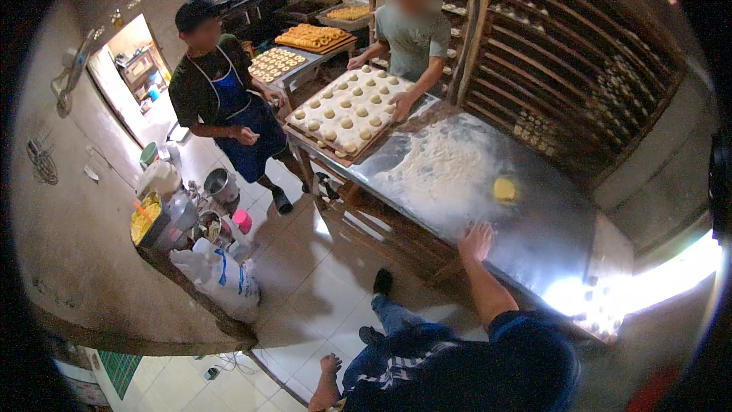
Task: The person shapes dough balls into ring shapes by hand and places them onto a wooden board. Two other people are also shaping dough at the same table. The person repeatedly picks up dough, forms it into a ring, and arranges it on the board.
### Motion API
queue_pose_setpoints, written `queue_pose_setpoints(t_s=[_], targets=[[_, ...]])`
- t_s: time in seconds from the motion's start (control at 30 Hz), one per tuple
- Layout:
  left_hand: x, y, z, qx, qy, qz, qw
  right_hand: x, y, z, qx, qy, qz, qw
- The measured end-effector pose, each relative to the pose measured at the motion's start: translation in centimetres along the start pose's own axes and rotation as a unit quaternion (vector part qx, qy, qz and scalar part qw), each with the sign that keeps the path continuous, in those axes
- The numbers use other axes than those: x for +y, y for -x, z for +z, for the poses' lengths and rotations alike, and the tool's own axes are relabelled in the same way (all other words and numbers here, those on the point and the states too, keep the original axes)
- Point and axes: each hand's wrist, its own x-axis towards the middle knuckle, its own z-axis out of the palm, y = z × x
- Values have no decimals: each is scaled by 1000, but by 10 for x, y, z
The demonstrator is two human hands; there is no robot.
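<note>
My right hand (476,241) rests, fingers spread, on the near edge of a steel table (549,236), beside scattered white flour (435,172) and below a yellow object (505,190) that I cannot make out clearly. My left hand (330,366) hangs low beside my leg, fingers loosely bent apart, holding nothing. At the table's far left, a co-worker in a grey shirt (412,42) holds a tray (309,137) covered with rows of pale dough rounds.
Another person in a blue apron (236,126) stands left of the table. Behind are trays of rings (305,38) and wooden racks (549,61). Buckets (221,185), a yellow-filled container (146,217) and a white sack (217,278) crowd the left wall, near a doorway (122,69).
</note>
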Motion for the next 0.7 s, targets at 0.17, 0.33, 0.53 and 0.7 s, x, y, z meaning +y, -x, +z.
queue_pose_setpoints(t_s=[0.17, 0.33, 0.53, 0.7], targets=[[14, -21, -2, -54, -423, 121, 896, -4, -4, -2, -43, 28, 23, 998], [43, -57, 21, -14, -9, 27, 999, -9, -5, -3, -67, 29, 43, 996], [135, -126, 86, -110, 91, -47, 989, -7, -6, 8, -30, 51, 18, 998], [224, -193, 178, -217, 39, 42, 975, -7, -12, 7, -33, 51, 22, 998]])
